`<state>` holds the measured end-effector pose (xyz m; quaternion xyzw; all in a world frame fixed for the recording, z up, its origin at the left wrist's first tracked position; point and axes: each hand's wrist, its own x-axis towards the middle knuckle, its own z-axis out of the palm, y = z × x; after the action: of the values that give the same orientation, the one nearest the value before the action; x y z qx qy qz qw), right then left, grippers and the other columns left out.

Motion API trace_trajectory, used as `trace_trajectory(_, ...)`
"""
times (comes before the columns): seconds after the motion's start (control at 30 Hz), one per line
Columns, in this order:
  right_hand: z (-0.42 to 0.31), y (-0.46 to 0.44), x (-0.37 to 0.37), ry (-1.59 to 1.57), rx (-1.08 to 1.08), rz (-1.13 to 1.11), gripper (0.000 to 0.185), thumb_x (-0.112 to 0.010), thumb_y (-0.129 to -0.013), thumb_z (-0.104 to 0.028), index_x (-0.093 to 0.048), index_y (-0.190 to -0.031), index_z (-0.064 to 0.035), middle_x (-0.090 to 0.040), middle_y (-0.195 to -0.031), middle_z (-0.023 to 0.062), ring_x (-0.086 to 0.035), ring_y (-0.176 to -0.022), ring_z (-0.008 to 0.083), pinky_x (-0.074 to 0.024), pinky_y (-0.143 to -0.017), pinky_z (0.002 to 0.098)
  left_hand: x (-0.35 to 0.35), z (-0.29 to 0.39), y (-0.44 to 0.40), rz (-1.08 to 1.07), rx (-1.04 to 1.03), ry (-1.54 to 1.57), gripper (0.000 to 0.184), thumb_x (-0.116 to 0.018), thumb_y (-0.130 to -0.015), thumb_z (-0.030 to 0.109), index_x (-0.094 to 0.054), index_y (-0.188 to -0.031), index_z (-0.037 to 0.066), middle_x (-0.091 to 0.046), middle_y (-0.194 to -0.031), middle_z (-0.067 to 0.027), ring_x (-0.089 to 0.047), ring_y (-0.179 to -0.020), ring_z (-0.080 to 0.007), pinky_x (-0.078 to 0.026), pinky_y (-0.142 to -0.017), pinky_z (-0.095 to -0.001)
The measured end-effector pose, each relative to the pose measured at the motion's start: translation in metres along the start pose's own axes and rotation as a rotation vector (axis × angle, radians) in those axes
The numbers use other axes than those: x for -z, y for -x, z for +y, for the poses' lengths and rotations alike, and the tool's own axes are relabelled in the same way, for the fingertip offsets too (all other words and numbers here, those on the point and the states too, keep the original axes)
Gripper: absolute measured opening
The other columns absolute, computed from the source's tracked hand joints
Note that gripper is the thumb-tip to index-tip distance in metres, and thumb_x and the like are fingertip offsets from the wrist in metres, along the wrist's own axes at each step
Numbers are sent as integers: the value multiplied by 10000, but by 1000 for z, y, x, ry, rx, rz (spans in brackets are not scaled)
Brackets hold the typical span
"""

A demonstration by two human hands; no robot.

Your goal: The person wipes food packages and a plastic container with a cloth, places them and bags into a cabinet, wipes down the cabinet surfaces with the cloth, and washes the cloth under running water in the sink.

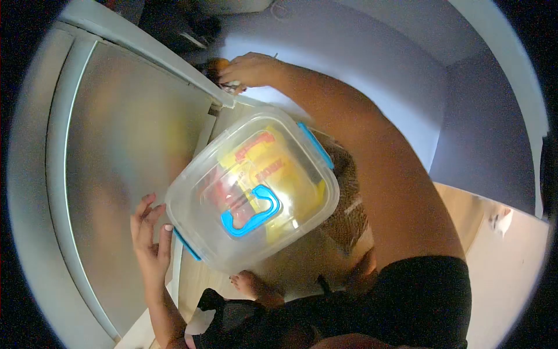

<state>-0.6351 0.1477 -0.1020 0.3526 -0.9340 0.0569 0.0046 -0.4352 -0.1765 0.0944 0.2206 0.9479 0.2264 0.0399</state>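
A lidded clear plastic box (195,192) fills the middle of the head view, tilted, with a blue carry handle (256,216) folded on its lid. Blue latches (315,145) sit along its sides. Through the lid show yellow and red packets (261,157). My left hand (152,235) is at the box's left edge beside a latch, fingers apart; whether it touches the box I cannot tell. My right hand (251,71) reaches far forward past the box, its fingers curled by something orange (220,64) and a small whitish thing. What it grips is unclear.
A frosted panel in a pale frame (139,139) stands close on the left. Dark clutter (203,29) lies beyond its end. A brown patterned cloth or mat (343,198) shows behind the box, and a bare foot (250,284) below it. Pale walls (476,116) rise on the right.
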Motion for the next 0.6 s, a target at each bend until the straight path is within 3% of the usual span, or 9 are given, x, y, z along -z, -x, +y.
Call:
trace_trajectory(0.07, -1, 39, -9, -192, 90, 197, 337, -491, -827, -173, -555, -1157, -149, -543, -1187, 18, -519, -1038, 262, -449, -872, 348, -3, -5, 8, -5, -21, -12, 243, -564, -799, 83, -588, -1016, -24, -478, -1214, -158, -447, -1141, -304, -354, -953, -380)
trace_trajectory(0.1, -5, 63, -6, -143, 69, 180, 362, -422, -855, -146, -526, -1202, -171, -545, -1189, -4, -530, -1006, 254, -452, -858, 360, -3, -8, 11, -10, -23, 1, 244, -566, -798, 81, -588, -1020, -17, -477, -1215, -155, -445, -1145, -302, -357, -952, -376)
trace_trajectory(0.23, -69, 169, 75, -170, -408, -222, 417, -452, -845, -150, -470, -1256, -217, -485, -1264, -19, -537, -948, 249, -472, -802, 369, -2, -18, 31, -52, -15, 10, 262, -571, -792, 80, -584, -1043, 7, -469, -1226, -143, -437, -1155, -291, -346, -964, -374)
trace_trajectory(0.33, -80, 264, 47, -207, -572, -207, 514, -498, -808, -117, -403, -1302, -221, -532, -1185, 25, -568, -858, 273, -487, -771, 366, -5, -38, 41, -82, -6, 12, 283, -578, -784, 85, -579, -1059, 19, -448, -1248, -137, -409, -1186, -285, -325, -982, -378)
trace_trajectory(0.43, -114, 334, 57, 116, -825, -609, 553, -522, -802, -148, -361, -1330, -169, -593, -1062, 123, -607, -773, 289, -501, -730, 384, -7, -50, 44, -84, 11, 127, 344, -592, -769, 81, -550, -1105, 20, -423, -1271, -138, -380, -1211, -289, -304, -999, -384)
trace_trajectory(0.47, -137, 348, 80, 88, -882, -624, 491, -520, -814, -199, -407, -1289, -146, -608, -1019, 143, -617, -772, 288, -504, -699, 389, -7, -54, 44, -123, -6, 78, 396, -595, -771, 90, -513, -1153, 23, -414, -1276, -146, -376, -1213, -295, -302, -1000, -387)
trace_trajectory(0.53, -168, 371, 109, 49, -881, -922, 408, -500, -834, -323, -498, -1183, -111, -633, -917, 156, -633, -761, 286, -502, -632, 401, -8, -58, 44, -142, -27, 29, 451, -599, -772, 98, -476, -1200, 26, -404, -1282, -153, -372, -1214, -300, -301, -1001, -389)
trace_trajectory(0.57, -175, 375, 117, 46, -803, -1205, 410, -484, -842, -396, -544, -1118, -99, -644, -858, 150, -639, -751, 285, -498, -598, 407, -8, -60, 46, -156, -46, 54, 507, -603, -780, 124, -425, -1245, 27, -395, -1287, -160, -371, -1214, -298, -302, -1000, -390)
trace_trajectory(0.6, -189, 370, 126, 68, -793, -1192, 410, -484, -842, -396, -544, -1118, -99, -644, -858, 150, -639, -751, 285, -498, -598, 407, -8, -64, 52, -168, -62, 76, 565, -607, -789, 150, -374, -1289, 27, -386, -1291, -166, -369, -1213, -297, -303, -999, -391)
